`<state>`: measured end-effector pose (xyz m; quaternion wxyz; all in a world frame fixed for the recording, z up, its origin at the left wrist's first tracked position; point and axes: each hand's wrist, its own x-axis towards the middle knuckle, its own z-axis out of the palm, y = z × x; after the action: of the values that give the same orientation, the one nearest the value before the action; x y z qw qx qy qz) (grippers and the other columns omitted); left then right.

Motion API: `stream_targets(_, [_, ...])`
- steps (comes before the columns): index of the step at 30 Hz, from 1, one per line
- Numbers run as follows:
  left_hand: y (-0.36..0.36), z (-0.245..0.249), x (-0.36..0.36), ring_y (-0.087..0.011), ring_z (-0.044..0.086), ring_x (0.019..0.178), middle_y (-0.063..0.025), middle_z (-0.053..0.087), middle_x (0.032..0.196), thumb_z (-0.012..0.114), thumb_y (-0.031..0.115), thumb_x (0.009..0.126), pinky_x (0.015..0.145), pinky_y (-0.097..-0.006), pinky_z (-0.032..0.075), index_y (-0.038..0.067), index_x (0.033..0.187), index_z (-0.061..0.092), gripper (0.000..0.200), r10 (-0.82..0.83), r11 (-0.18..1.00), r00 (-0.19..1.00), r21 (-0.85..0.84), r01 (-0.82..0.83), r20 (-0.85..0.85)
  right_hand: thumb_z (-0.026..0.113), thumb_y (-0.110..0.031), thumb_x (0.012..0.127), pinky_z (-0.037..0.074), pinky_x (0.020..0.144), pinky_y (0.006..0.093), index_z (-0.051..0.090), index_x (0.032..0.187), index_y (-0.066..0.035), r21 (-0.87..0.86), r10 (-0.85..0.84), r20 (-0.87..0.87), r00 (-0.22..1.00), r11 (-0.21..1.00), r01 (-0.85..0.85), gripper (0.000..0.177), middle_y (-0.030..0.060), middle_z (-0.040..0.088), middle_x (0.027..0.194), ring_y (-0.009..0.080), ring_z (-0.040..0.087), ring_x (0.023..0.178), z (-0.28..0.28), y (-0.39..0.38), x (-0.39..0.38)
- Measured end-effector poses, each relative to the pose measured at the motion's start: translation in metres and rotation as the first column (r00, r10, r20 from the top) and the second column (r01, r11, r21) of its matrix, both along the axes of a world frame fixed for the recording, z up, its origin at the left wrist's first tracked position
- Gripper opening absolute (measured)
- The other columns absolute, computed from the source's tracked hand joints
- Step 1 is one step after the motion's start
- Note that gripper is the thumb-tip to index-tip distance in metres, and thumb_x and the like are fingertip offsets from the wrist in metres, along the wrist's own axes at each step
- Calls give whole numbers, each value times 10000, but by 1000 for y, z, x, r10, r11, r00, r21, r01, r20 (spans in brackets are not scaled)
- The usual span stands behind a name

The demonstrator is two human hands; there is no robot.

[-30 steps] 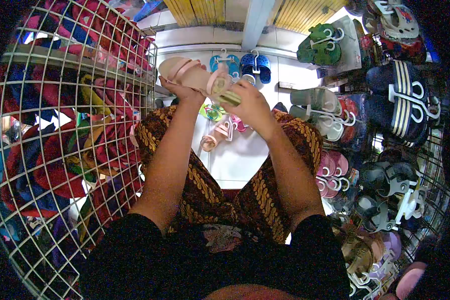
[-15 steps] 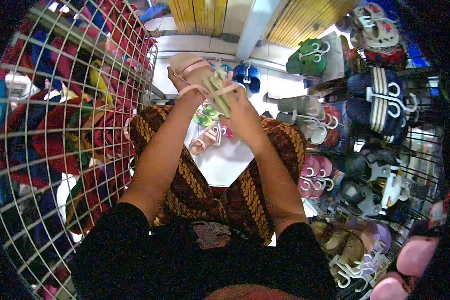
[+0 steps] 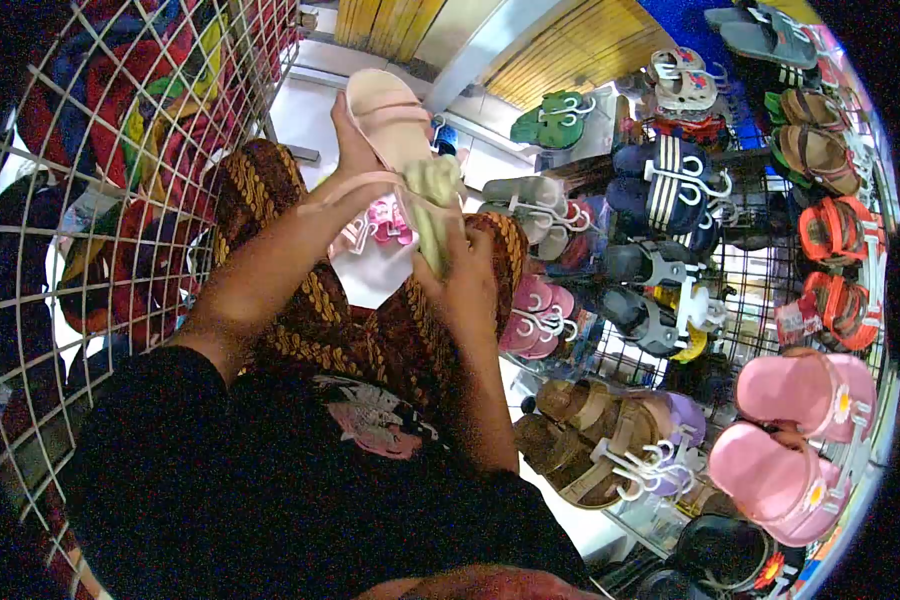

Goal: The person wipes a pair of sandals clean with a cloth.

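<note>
The beige strapped sandal [image 3: 385, 105] I hold has a smooth, matt sole, and the pale green crumpled bundle [image 3: 432, 190] against it looks soft and dull. My black shirt [image 3: 270, 490] and brown-and-gold patterned trousers [image 3: 300, 325] are matt cloth. Beside me stands a pale metal wire grid [image 3: 120, 275]. Near the dark wire rack's [image 3: 755, 290] lower right corner, the pink flowered sandals [image 3: 760, 470] look like smooth plastic, as do the white looped hangers [image 3: 645, 467].

Head cam looks fwd & steeply down, angled R of wearer's black shirt [image 3: 260, 480], v. close at btm; wide, round-edged view. L hand [image 3: 353, 138] & R hand [image 3: 467, 277] farther out, wire grid [image 3: 38, 72] L, shoe display [image 3: 670, 190] R.
</note>
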<state>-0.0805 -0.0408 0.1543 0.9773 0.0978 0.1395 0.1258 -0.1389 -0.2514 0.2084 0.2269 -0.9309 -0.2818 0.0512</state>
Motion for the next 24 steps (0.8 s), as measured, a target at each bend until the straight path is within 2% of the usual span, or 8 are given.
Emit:
stream_targets(3, [-28,16,-8,-351,606,824,-173,630,976,306,841,769,767,-494,514,45,1106,573,905,-62,989,995,-139,50,-82,775,-253,750,483,867,422,545,1231,-28,186,-99,155,983,980,70,579,177,582,1041,363,569,1041,10,-23,-23])
stream_targets(4, [-41,22,-20,-349,603,833,-169,629,978,322,846,761,772,-495,511,49,1107,574,904,-93,984,993,-158,80,-75,759,-356,744,500,855,477,539,1238,-86,212,-146,203,968,972,102,604,225,563,1113,412,579,1026,4,-31,-28])
stream_targets(7, [-69,2,-36,-344,598,889,-163,628,985,345,853,750,839,-494,492,62,1128,576,906,-174,972,982,-175,160,-70,801,-256,718,487,872,398,570,1187,-18,93,-225,7,974,970,223,575,167,597,1140,342,597,1009,28,-51,-49])
stream_targets(11, [-97,-28,-61,-334,592,965,-156,611,1087,341,840,757,911,-497,465,69,1188,553,909,-351,915,936,-219,338,-22,787,-277,734,482,896,424,555,1240,-49,-137,-195,-121,973,974,178,602,187,578,1201,361,592,1052,28,-79,-73])
stream_targets(15, [-100,-25,-62,-354,584,1061,-198,594,1176,315,819,770,982,-521,430,49,1267,509,936,-365,912,930,-211,351,-31,748,-228,729,492,858,442,488,1371,-192,-319,-266,-256,929,931,179,693,193,536,1112,384,578,1005,39,-90,-102])
stream_targets(18, [-93,-23,-54,-370,576,1093,-211,587,1204,286,775,795,998,-508,428,4,1268,502,930,-437,874,891,-175,453,123,746,-180,668,495,831,445,467,1395,-223,-300,-283,-284,916,934,195,779,188,517,1051,387,570,978,34,-92,-108])
stream_targets(23, [-99,-25,-60,-361,581,1091,-216,607,1168,241,723,830,978,-507,447,1,1220,549,877,-439,883,898,-173,436,25,750,-165,639,503,820,450,508,1361,-178,-150,-187,-159,969,975,163,762,182,540,1086,386,588,965,5,-84,-108])
stream_targets(24, [-99,-27,-59,-358,586,1083,-217,611,1161,237,719,833,974,-508,450,2,1220,553,874,-429,894,903,-156,421,-16,751,-164,631,501,850,443,531,1336,-157,-174,-194,-222,956,972,157,738,183,547,1119,387,585,1002,5,-86,-109])
